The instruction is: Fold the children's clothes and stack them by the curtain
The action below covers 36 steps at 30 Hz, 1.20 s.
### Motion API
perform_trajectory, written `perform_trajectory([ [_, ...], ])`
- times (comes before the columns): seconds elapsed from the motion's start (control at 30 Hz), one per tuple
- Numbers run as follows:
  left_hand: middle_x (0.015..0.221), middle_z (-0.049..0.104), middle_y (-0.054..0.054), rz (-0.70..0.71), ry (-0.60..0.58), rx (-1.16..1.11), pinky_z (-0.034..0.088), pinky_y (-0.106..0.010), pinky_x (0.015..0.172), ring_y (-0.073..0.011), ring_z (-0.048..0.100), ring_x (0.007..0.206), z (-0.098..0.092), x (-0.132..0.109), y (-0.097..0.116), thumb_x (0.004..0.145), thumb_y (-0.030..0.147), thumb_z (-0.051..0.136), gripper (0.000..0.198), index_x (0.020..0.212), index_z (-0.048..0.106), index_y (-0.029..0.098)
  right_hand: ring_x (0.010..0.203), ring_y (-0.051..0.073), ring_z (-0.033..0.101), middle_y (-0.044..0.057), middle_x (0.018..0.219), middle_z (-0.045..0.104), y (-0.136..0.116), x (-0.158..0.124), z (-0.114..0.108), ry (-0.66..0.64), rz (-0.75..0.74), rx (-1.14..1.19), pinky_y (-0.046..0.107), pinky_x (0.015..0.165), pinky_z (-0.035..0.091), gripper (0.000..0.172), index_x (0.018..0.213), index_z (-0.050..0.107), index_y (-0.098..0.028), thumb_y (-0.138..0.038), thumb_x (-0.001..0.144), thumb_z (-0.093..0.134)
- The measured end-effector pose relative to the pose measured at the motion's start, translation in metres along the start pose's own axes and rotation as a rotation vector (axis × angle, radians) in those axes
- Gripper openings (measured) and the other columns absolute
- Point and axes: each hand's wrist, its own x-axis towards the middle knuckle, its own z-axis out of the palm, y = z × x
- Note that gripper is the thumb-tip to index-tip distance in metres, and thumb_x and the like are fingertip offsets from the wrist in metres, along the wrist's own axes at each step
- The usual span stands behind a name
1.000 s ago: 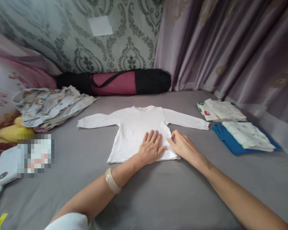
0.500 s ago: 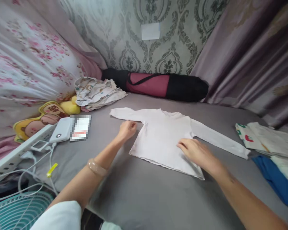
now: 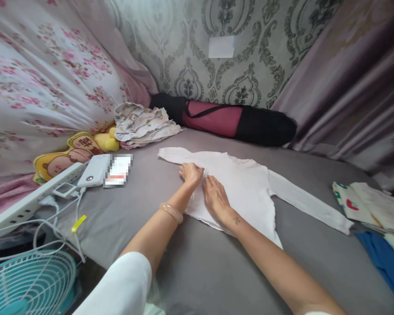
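A white long-sleeved shirt [image 3: 245,188] lies spread on the grey bed sheet [image 3: 197,267], its sleeves stretched out to both sides. At the shirt's left side, just under the armpit, my left hand [image 3: 192,173] is closed, pinching a bit of the fabric. My right hand [image 3: 215,196] rests flat on the front of the shirt close beside it, fingers extended toward the pinched spot. Part of the shirt's left edge is hidden behind my hands.
At left are a power strip [image 3: 29,201], a white power bank [image 3: 94,171], cables and a teal fan [image 3: 29,280]. Crumpled patterned cloth [image 3: 144,124] and a long black-and-maroon bag [image 3: 216,118] lie at the back. Folded clothes [image 3: 380,205] and blue cloth [image 3: 382,258] sit at right.
My right hand has moved left across the shirt to beside my left hand. My left hand has shifted right onto the shirt's side and taken hold of fabric. The view has shifted slightly.
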Motion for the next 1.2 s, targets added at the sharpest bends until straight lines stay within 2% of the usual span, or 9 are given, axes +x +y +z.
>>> perform_trajectory([
  [0.17,0.117,0.065,-0.015,0.011,-0.02,0.01,0.038,-0.04,0.095,-0.0331,0.05,0.119,-0.001,0.004,0.0,0.077,0.034,0.06,0.027,0.094,0.075,0.021,0.141,0.03,0.032,0.018,0.149,0.041,-0.002,0.0,0.002,-0.016,0.022,0.031,0.044,0.115,0.025,0.053,0.142,0.044,-0.005,-0.034,0.099,0.03],
  [0.27,0.117,0.065,-0.014,0.017,-0.002,0.053,0.038,-0.038,0.095,-0.0317,0.051,0.118,-0.003,0.004,0.0,0.078,0.031,0.058,0.026,0.095,0.075,0.021,0.142,0.03,0.029,0.017,0.151,0.038,-0.004,0.0,0.001,-0.013,0.04,0.027,0.044,0.116,0.023,0.056,0.144,0.041,-0.003,-0.035,0.099,0.031],
  [0.4,0.122,0.06,-0.016,0.063,0.03,0.107,0.035,-0.04,0.1,-0.033,0.047,0.12,-0.001,-0.001,0.002,0.078,0.039,0.06,0.029,0.093,0.076,0.02,0.142,0.03,0.029,0.017,0.152,0.037,-0.005,-0.001,0.0,-0.012,0.044,0.019,0.043,0.116,0.022,0.057,0.144,0.042,-0.002,-0.036,0.099,0.031],
  [0.5,0.123,0.059,-0.016,0.034,0.036,0.095,0.035,-0.04,0.1,-0.0327,0.047,0.12,0.003,-0.004,0.006,0.078,0.036,0.06,0.029,0.095,0.076,0.02,0.141,0.031,0.031,0.018,0.151,0.038,-0.005,-0.001,0.0,-0.004,0.042,0.015,0.043,0.116,0.024,0.057,0.143,0.041,-0.001,-0.036,0.099,0.031],
  [0.7,0.116,0.066,-0.017,0.007,0.02,0.038,0.039,-0.04,0.095,-0.0345,0.052,0.119,0.007,-0.002,0.007,0.078,0.032,0.058,0.028,0.096,0.076,0.02,0.141,0.03,0.031,0.018,0.151,0.038,-0.006,0.0,-0.002,-0.025,0.045,0.008,0.043,0.115,0.024,0.057,0.144,0.041,-0.002,-0.035,0.099,0.032],
  [0.87,0.098,0.072,-0.013,0.15,-0.048,0.026,0.044,-0.032,0.083,-0.0269,0.064,0.101,-0.004,0.009,-0.002,0.084,0.032,0.054,0.027,0.096,0.073,0.017,0.143,0.029,0.027,0.016,0.153,0.036,-0.007,0.0,-0.004,-0.041,0.045,-0.008,0.047,0.117,0.016,0.056,0.144,0.042,-0.005,-0.037,0.1,0.027],
  [0.97,0.096,0.072,-0.011,0.265,-0.071,0.115,0.045,-0.03,0.078,-0.0235,0.065,0.094,-0.009,0.013,-0.006,0.086,0.027,0.052,0.022,0.094,0.069,0.017,0.144,0.029,0.025,0.015,0.154,0.034,-0.007,-0.001,-0.005,-0.049,0.046,-0.016,0.052,0.117,0.01,0.056,0.145,0.041,-0.007,-0.038,0.101,0.025],
  [1.1,0.1,0.069,-0.011,0.431,-0.025,0.244,0.046,-0.03,0.079,-0.0218,0.063,0.095,-0.007,0.006,-0.007,0.089,0.02,0.045,0.02,0.102,0.061,0.016,0.144,0.029,0.025,0.015,0.154,0.034,-0.009,-0.004,-0.003,-0.023,0.033,-0.019,0.052,0.116,0.011,0.055,0.145,0.04,-0.007,-0.037,0.1,0.026],
  [1.2,0.105,0.066,-0.014,0.492,0.036,0.375,0.046,-0.032,0.081,-0.025,0.06,0.101,-0.007,-0.003,-0.001,0.089,0.013,0.042,0.022,0.106,0.056,0.014,0.144,0.029,0.023,0.015,0.154,0.034,-0.009,-0.003,-0.005,-0.022,0.032,0.014,0.053,0.117,0.009,0.054,0.145,0.04,-0.008,-0.035,0.1,0.028],
])
